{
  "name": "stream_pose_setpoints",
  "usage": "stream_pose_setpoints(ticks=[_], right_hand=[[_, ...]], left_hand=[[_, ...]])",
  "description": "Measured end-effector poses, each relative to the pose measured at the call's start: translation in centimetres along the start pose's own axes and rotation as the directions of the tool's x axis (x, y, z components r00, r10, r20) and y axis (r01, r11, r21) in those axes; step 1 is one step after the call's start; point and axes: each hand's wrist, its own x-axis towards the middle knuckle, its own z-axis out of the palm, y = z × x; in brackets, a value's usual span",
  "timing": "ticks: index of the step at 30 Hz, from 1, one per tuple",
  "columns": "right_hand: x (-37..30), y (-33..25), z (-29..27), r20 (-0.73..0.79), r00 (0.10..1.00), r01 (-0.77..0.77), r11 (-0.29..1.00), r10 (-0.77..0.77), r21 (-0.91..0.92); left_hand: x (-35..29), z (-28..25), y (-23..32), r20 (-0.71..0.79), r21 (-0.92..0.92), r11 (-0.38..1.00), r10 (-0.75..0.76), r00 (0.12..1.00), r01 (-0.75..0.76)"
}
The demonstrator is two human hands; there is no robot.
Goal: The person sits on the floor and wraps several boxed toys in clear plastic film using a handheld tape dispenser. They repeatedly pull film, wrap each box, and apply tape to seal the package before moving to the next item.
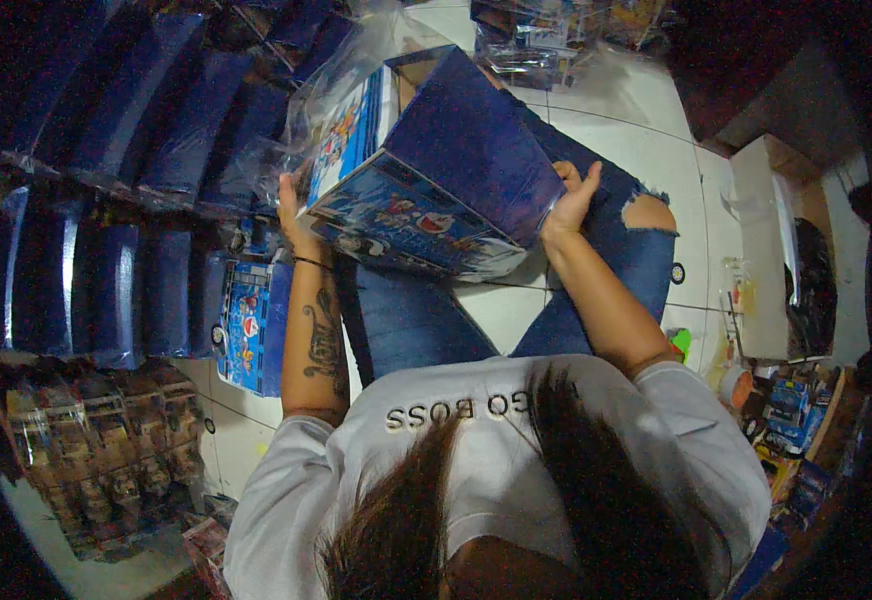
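Note:
Between my two hands, tilted above my lap, is a blue cardboard box (476, 150) with a cartoon print like a bus on its near side. Its far top end shows an opening with bare brown board inside. My left hand (299, 218) grips the left end, its fingers partly hidden by the box. At the right edge, my right hand (571, 200) holds the box with the thumb raised and some fingers behind it. Clear plastic film (306, 120) hangs around the box's upper left end.
Rows of dark blue boxes (126, 280), some under plastic, fill the left side. A similar printed box (246, 325) stands beside my left forearm. Wrapped brown items (106, 440) lie at lower left. To the right are a small wheel (678, 272), a tape roll (736, 384) and a white carton (761, 240).

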Motion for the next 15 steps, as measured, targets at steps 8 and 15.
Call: stream_pose_setpoints(ticks=[8, 15], right_hand=[[-2.7, -12.3, 6.6, 0.761, 0.459, 0.881, 0.124, -0.459, -0.456], [-10.4, -26.2, 19.4, 0.871, 0.424, 0.882, -0.106, -0.249, -0.460]], left_hand=[[-8.9, 5.7, 3.0, -0.101, 0.473, 0.875, 0.171, 0.980, -0.104], [-14.1, 7.6, 1.8, 0.177, 0.472, 0.786, 0.359, 0.916, -0.399]])
